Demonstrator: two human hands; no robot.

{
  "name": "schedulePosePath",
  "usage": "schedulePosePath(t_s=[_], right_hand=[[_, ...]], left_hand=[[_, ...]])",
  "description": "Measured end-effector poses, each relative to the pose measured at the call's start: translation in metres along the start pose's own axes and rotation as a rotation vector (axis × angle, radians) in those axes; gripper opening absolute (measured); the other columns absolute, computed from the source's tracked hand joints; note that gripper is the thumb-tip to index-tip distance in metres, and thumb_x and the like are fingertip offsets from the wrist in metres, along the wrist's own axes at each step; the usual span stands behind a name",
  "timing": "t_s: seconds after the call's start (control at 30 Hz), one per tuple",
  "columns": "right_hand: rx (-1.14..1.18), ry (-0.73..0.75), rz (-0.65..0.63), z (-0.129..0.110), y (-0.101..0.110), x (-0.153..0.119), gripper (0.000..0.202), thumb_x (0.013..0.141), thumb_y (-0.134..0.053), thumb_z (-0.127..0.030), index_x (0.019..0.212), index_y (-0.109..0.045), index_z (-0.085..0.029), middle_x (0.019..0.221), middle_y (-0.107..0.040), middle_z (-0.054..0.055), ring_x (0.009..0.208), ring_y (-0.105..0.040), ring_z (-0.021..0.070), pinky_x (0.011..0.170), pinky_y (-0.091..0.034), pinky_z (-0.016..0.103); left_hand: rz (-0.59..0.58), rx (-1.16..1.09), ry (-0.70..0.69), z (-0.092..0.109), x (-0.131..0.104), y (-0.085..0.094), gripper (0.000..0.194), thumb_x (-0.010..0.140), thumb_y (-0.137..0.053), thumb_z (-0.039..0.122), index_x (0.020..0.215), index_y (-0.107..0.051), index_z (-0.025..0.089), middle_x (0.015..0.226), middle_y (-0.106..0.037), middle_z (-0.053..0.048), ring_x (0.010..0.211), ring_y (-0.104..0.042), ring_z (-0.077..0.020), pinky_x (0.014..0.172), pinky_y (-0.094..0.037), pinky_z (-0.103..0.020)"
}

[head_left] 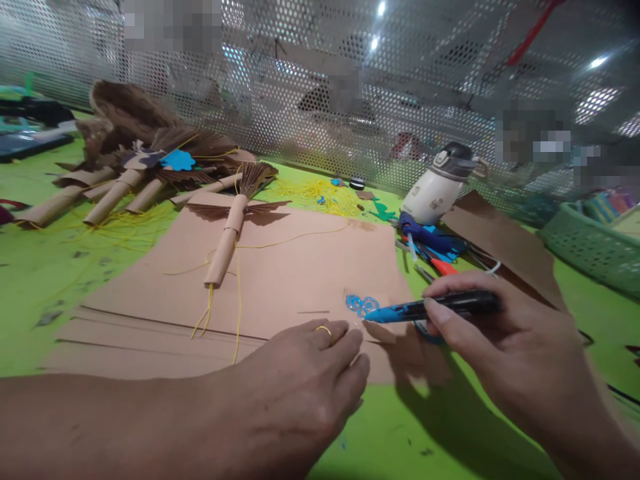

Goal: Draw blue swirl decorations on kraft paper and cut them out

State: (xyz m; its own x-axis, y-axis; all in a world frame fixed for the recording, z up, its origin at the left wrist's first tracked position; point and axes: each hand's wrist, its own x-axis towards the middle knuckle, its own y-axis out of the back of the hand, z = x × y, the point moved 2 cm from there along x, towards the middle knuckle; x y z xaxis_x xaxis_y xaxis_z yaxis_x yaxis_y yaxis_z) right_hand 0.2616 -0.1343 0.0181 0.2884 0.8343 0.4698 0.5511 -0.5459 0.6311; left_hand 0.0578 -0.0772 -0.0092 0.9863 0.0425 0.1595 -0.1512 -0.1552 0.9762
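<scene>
My right hand (505,347) grips a black marker-like tool (450,306) whose front part is smeared blue. Its blue tip touches or hovers just over the brown paper, beside a small blue looped drawing (363,305). My left hand (315,373), with a ring on one finger, lies on the stacked brown paper sheets (300,257), its fingers bent and close together; whether anything is under them is hidden. On the upper left of the sheets rests a rolled paper figure (229,243) with pleated fans and yellow threads.
More paper figures (113,193) and tangled yellow thread (320,195) lie behind. A white bottle (435,187) stands back right, near a blue-handled tool (425,230) and a brown sheet (500,233). A green basket (590,243) is far right; perforated metal (280,100) rises behind.
</scene>
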Motion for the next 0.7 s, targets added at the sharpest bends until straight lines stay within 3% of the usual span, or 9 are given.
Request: schedulePosePath(t_s=[0.23,0.47,0.7], right_hand=[[-0.042,-0.029,0.095,-0.0034,0.0043,-0.0009,0.004,0.085,-0.067,-0.033,0.083,-0.071,-0.032,0.071,-0.074,-0.005,0.061,-0.068,0.0161,0.062,-0.052,0.029],[-0.015,0.142,-0.015,-0.0038,-0.0037,-0.0013,0.003,0.087,-0.068,-0.029,0.084,-0.069,-0.029,0.067,-0.072,-0.007,0.053,-0.064,0.0125,0.055,-0.053,0.024],[0.026,0.087,0.029,-0.0045,-0.0046,-0.0033,0.002,0.085,-0.068,-0.029,0.084,-0.07,-0.029,0.069,-0.074,-0.006,0.057,-0.067,0.0135,0.06,-0.056,0.025]], left_hand=[[-0.006,0.062,-0.066,0.0018,0.0005,-0.0018,0.033,0.088,-0.061,0.017,0.117,-0.074,0.008,0.127,-0.073,-0.014,0.105,-0.068,-0.0306,0.09,-0.062,-0.043],[0.028,0.119,-0.084,0.0039,-0.0028,-0.0043,0.028,0.09,-0.056,0.014,0.11,-0.075,0.009,0.123,-0.073,-0.015,0.11,-0.067,-0.0332,0.09,-0.061,-0.046],[0.053,0.11,-0.093,0.0028,-0.0013,-0.0026,0.029,0.091,-0.054,0.014,0.11,-0.074,0.008,0.119,-0.074,-0.015,0.107,-0.068,-0.0324,0.092,-0.061,-0.046]])
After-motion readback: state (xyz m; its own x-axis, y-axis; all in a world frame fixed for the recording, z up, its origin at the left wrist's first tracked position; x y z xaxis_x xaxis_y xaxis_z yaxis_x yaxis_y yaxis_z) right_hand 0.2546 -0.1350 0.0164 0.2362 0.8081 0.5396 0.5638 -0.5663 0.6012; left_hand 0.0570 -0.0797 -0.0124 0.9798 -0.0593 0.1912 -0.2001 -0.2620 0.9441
